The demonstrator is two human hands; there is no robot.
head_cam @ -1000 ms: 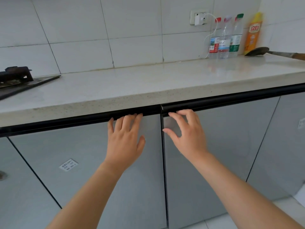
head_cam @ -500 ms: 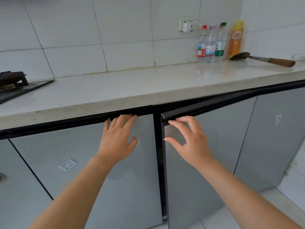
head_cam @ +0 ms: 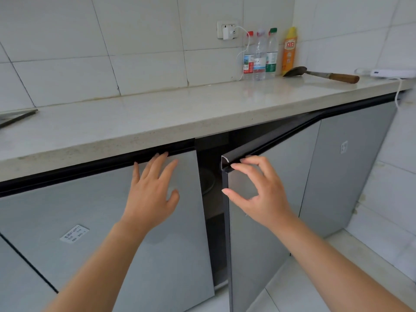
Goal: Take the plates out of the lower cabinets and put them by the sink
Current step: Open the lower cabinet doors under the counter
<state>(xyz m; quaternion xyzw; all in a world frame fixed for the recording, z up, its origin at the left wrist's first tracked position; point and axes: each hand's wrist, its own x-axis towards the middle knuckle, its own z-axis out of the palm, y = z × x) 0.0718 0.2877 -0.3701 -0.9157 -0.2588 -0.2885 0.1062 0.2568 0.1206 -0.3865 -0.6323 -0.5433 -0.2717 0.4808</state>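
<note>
Kitchen counter point(head_cam: 157, 118) | right hand point(head_cam: 263, 199) pinches upright right door point(head_cam: 258, 255), angled outward | left hand point(head_cam: 150, 197) flat on left door point(head_cam: 90, 210)

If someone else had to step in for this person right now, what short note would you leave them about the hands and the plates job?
Left hand: flat on the shut left door, fingertips at its top edge.
Right hand: grips the top corner of the right door, which stands partly open.
Plates: none out. A dim round shape shows in the gap, too dark to name. No sink in view.
Done: right door partly open.
Left: open both doors fully, lift the plates out, set them by the sink.
</note>
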